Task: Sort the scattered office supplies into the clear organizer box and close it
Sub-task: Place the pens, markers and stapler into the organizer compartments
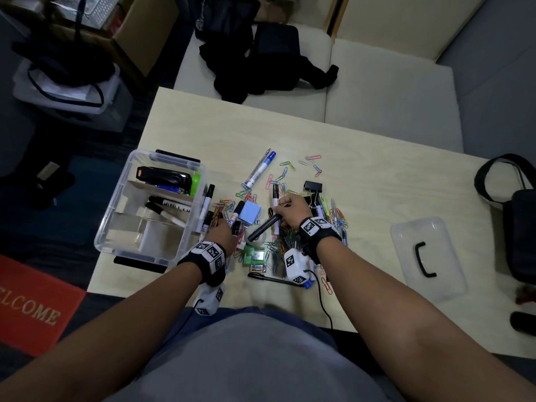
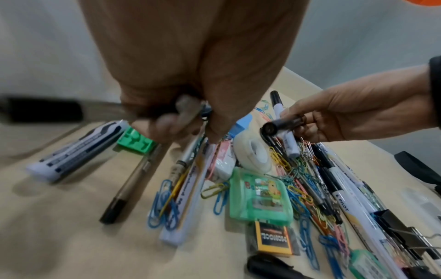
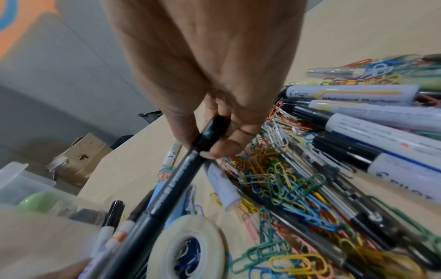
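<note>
**Sorting in progress, lid off**

Head view: pale wood worktop (image 1: 377, 181); cream sofa (image 1: 377, 91) behind, red welcome mat (image 1: 32, 303) on floor. Clear plastic organizer box (image 1: 116, 224) at worktop's left edge, open: black stapler (image 1: 162, 175) in far compartment, black-capped markers (image 1: 166, 208) in middle one. Its clear lid with black handle (image 1: 426, 259) lies well apart, right.

Left wrist view: left hand (image 2: 181, 75), fingers curled round several pens; blurred.

Right wrist view: right hand (image 3: 207, 75) pinches slim black marker (image 3: 171, 183) above white tape roll (image 3: 188, 245) and multicoloured paper clips (image 3: 286, 181).
</note>
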The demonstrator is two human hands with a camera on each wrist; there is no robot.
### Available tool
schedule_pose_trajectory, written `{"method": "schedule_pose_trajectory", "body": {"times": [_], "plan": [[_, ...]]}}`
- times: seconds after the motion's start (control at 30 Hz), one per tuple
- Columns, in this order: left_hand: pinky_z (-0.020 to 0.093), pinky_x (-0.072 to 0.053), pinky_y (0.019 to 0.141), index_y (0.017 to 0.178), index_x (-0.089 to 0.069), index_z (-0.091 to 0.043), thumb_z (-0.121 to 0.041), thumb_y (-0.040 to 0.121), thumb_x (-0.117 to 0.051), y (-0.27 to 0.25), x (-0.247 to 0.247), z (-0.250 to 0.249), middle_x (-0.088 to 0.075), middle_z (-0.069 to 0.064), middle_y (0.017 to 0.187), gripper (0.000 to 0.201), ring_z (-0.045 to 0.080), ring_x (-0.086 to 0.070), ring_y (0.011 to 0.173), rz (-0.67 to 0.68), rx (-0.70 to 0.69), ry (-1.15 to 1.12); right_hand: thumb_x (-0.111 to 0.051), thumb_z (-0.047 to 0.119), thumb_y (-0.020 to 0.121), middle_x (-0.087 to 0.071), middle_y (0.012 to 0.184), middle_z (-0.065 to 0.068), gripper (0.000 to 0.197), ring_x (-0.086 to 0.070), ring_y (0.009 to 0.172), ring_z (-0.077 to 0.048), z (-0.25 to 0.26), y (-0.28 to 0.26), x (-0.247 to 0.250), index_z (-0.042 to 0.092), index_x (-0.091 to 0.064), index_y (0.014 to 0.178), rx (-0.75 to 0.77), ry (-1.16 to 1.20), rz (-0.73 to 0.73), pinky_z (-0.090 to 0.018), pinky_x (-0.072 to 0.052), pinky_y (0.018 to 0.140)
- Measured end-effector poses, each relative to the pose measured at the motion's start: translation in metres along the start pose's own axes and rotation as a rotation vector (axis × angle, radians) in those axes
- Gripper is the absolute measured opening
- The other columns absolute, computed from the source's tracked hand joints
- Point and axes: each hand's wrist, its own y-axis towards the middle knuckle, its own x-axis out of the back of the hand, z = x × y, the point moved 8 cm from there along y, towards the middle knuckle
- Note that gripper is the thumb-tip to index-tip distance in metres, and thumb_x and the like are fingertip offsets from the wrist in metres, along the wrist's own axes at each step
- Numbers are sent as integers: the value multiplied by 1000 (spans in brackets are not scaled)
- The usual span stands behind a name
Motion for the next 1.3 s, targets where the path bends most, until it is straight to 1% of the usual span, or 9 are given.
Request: {"method": "schedule_pose_trajectory", "body": {"times": [0.17, 0.27, 0.43, 0.53, 0.7, 0.93, 1.1, 1.17, 1.3], "plan": [[34, -52, 70, 96, -56, -2, -21, 90, -65, 0, 2, -7, -68, 17, 99, 21, 31, -66, 90, -42, -42, 75, -74, 21, 85, -64, 86, -8, 21, -60, 64, -29, -2, -5, 1, 24, -53, 81, 3, 31, 18, -50, -58, 74], [30, -52, 62, 76, -54, -6, -21, 88, -66, 1, 3, -9, -65, 13, 81, 23, 27, -61, 72, -41, -41, 72, -72, 21, 86, -65, 89, -9, 15, -60, 61, -27, 2, -9, -1, 20, -57, 87, 33, 29, 47, -48, -57, 74], [26, -43, 54, 60, -43, -10, -24, 91, -62, 3, 8, -6, -52, 7, 65, 39, 26, -58, 65, -35, -36, 67, -70, 16, 89, -63, 85, -11, 18, -56, 51, -23, 5, -21, 0, 7, -58, 100, 50, 61, 81, -33, -52, 53], [26, -39, 51, 70, -46, -4, -20, 96, -56, 1, 16, -6, -50, 7, 68, 32, 23, -53, 63, -41, -27, 46, -69, 14, 90, -61, 89, -11, 17, -56, 56, -24, 6, -25, 1, 7, -58, 100, 60, 66, 82, -33, -53, 55], [36, -50, 71, 112, -50, 1, -20, 98, -54, -1, 25, -6, -64, 18, 105, 26, 32, -65, 96, -65, -56, 126, -69, 17, 90, -61, 88, -5, 18, -61, 63, -27, 10, -32, -1, 10, -58, 102, 77, 17, 97, -36, -58, 60], [33, -54, 68, 93, -57, -5, -27, 92, -60, -8, 15, -10, -67, 13, 94, 23, 29, -67, 86, -77, -74, 184, -71, 19, 86, -58, 106, -5, 22, -61, 91, -25, 5, -43, -1, 9, -63, 104, 88, -25, 65, -45, -55, 86], [33, -55, 64, 73, -52, -9, -30, 87, -66, -13, 13, -14, -67, 12, 86, 28, 28, -65, 75, -86, -70, 174, -68, 16, 89, -60, 97, -5, 20, -60, 65, -16, 9, -51, 0, 7, -63, 106, 117, 18, 72, -23, -52, 53], [31, -52, 63, 72, -52, -9, -38, 89, -61, -12, 15, -14, -65, 12, 86, 35, 27, -61, 73, -90, -56, 121, -68, 15, 90, -62, 94, -7, 18, -60, 58, -16, 11, -53, 3, 9, -63, 106, 133, 33, 77, -24, -51, 51], [31, -42, 74, 115, -56, 0, -39, 95, -46, -13, 34, -13, -60, 21, 118, 45, 35, -60, 103, -123, -17, -78, -67, 15, 91, -64, 84, -1, 22, -61, 53, -18, 16, -56, 5, 9, -65, 112, 149, 31, 104, -31, -57, 58]]}}
